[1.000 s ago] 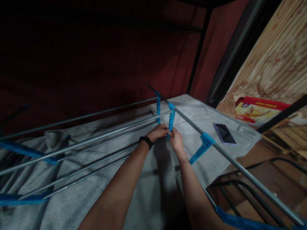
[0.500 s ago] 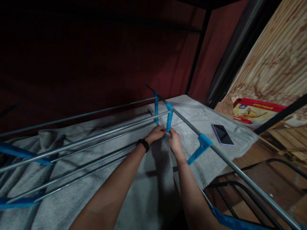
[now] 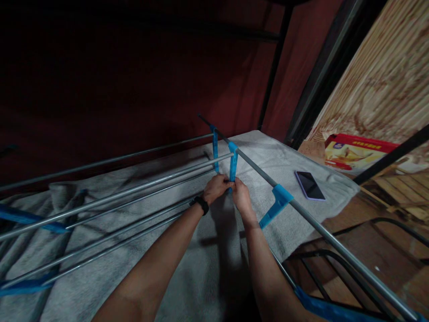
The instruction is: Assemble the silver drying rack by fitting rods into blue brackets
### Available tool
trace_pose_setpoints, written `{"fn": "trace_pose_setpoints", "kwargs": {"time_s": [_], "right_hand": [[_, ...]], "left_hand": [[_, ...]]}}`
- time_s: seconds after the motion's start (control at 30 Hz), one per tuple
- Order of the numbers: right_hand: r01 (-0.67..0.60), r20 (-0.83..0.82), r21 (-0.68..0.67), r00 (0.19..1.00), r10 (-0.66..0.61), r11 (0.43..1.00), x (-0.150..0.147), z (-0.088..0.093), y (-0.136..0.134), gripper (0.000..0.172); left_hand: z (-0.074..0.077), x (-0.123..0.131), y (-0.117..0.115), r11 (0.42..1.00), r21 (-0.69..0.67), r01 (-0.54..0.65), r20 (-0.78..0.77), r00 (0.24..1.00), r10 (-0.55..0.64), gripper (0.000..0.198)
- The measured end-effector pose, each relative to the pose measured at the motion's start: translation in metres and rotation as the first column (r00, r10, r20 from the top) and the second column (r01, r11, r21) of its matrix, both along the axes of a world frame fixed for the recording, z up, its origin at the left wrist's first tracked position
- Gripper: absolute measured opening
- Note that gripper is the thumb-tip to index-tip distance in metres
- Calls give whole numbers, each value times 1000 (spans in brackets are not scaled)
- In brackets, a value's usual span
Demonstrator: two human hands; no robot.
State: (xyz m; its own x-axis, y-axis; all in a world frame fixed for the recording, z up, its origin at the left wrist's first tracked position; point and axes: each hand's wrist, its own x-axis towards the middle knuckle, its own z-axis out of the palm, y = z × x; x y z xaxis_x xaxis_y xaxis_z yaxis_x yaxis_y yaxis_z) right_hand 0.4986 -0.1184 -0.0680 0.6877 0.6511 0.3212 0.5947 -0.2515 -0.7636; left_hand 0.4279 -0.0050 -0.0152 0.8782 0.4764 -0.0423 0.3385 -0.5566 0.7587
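A metal drying rack with grey rods point(image 3: 134, 190) and blue plastic connectors lies over a grey towel point(image 3: 208, 268). My left hand point(image 3: 216, 188), with a black band on its wrist, and my right hand point(image 3: 239, 199) meet at the lower end of one blue connector point(image 3: 233, 163). Both hands are closed in a pinch on that blue piece where a rod end meets it. A long grey bar point(image 3: 301, 210) runs diagonally past my right hand, carrying another blue bracket point(image 3: 276, 203).
A dark phone point(image 3: 309, 185) lies on the towel's right part. A red and yellow box point(image 3: 358, 152) rests beyond it beside a wooden board point(image 3: 378, 89). Black metal frame bars point(image 3: 335, 277) stand at lower right. The wall behind is dark red.
My hands stay pinched on the same blue connector. The view has drifted slightly, so the rack and hands sit a little further left and higher.
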Motion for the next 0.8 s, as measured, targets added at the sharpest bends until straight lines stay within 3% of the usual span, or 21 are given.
{"fn": "trace_pose_setpoints", "kwargs": {"time_s": [0.23,0.8], "right_hand": [[-2,3,-19,1000,2,1000,1,0,1,31],[0,-8,32,1000,1,999,1,-2,1,34]], "left_hand": [[8,-2,-11,970,227,-89,-107,988,116,25],[14,-2,-17,956,263,-128,-134,977,167,24]]}}
